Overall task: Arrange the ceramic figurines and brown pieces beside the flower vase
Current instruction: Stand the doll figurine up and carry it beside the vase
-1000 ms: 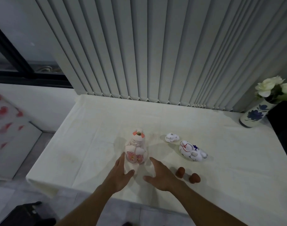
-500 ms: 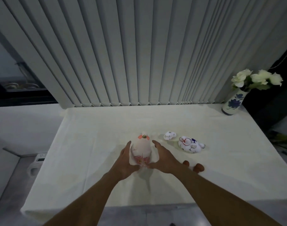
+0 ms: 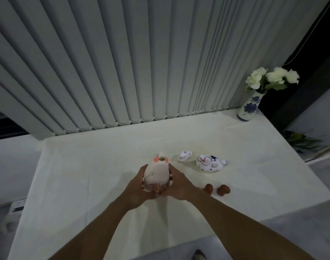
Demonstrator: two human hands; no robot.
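Note:
A tall white and pink ceramic figurine (image 3: 157, 170) stands mid-table, clasped on both sides by my left hand (image 3: 137, 186) and my right hand (image 3: 179, 184). To its right lie a tiny white figurine (image 3: 184, 156) and a larger white figurine with blue and red marks (image 3: 210, 163). Two brown pieces (image 3: 208, 188) (image 3: 223, 189) rest nearer the front edge, just right of my right wrist. The blue-flowered vase (image 3: 248, 106) with white roses (image 3: 271, 77) stands at the far right corner.
A white cloth covers the table (image 3: 104, 166). Grey vertical blinds (image 3: 141, 62) hang right behind its far edge. A dark panel (image 3: 310, 72) rises behind the vase. The table's right edge drops off beside the vase.
Both hands closed in from the front of the tall figurine onto its sides and now grip it. The camera view tilted and shifted, bringing the vase further into frame.

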